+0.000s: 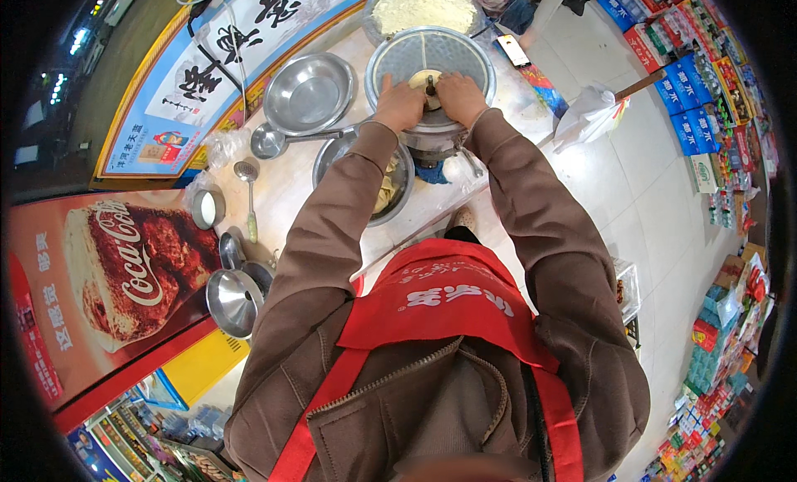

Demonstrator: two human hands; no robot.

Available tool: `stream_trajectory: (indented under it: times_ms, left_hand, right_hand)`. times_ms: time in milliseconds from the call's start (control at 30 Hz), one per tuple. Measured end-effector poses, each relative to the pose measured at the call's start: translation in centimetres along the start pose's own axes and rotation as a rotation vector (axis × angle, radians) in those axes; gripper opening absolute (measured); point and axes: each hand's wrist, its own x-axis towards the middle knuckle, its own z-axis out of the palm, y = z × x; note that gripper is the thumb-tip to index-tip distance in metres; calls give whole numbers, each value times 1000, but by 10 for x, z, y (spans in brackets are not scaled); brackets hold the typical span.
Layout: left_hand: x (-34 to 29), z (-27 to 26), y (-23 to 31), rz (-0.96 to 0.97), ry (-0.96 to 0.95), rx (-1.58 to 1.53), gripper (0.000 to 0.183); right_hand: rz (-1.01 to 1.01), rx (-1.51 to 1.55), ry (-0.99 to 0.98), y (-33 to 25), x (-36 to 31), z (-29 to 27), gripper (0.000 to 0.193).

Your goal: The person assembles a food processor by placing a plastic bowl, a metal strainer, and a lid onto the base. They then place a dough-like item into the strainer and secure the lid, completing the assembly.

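A round metal machine with a wide basin point(415, 48) on top stands on the worktop in front of me. A dark upright spindle rises inside it, with a pale dough-like piece point(426, 77) around it. My left hand point(400, 105) presses that piece from the left, fingers bent and closed against it. On the other side my right hand point(461, 97) does the same with curled fingers. Both hands partly hide the piece and the near rim. Close to my left forearm sits a steel bowl point(405, 176) with pale yellowish pieces in it, partly covered by the sleeve.
Left of the machine are an empty steel basin point(309, 92), a ladle point(270, 141) and a skimmer point(246, 173). A large basin of pale crumbly stuff point(423, 9) stands behind. A phone point(512, 50) and a white plastic bag point(588, 117) are at right; packaged goods point(689, 108) line the far right.
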Motion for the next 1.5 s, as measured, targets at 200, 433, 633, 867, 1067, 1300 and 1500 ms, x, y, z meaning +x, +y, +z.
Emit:
stream_trajectory:
  times_ms: [200,433,633,867,1067,1300,1500]
  left_hand:
    - [1,6,-3,19,26,3,17]
    - [9,11,-4,31,-34,70,22]
    - [18,9,-5,16,-180,38,24]
    - [2,8,3,-63,156,14,22]
    - [1,3,4,-74,149,105,19]
    - [1,2,3,-43,98,83,20]
    - [2,-4,5,-57,54,-37,22]
  right_hand:
    - [87,49,98,-5,3,-4,17]
    - [0,-76,53,-1,4,7,20]
    - [-80,-203,-24,5,8,20,22]
    - [11,-163,-10,-2,4,5,19]
    - [55,-11,41,0,3,-1,15]
    - [-4,-75,93,0,2,5,16]
    - [3,-71,58,-3,0,-2,14]
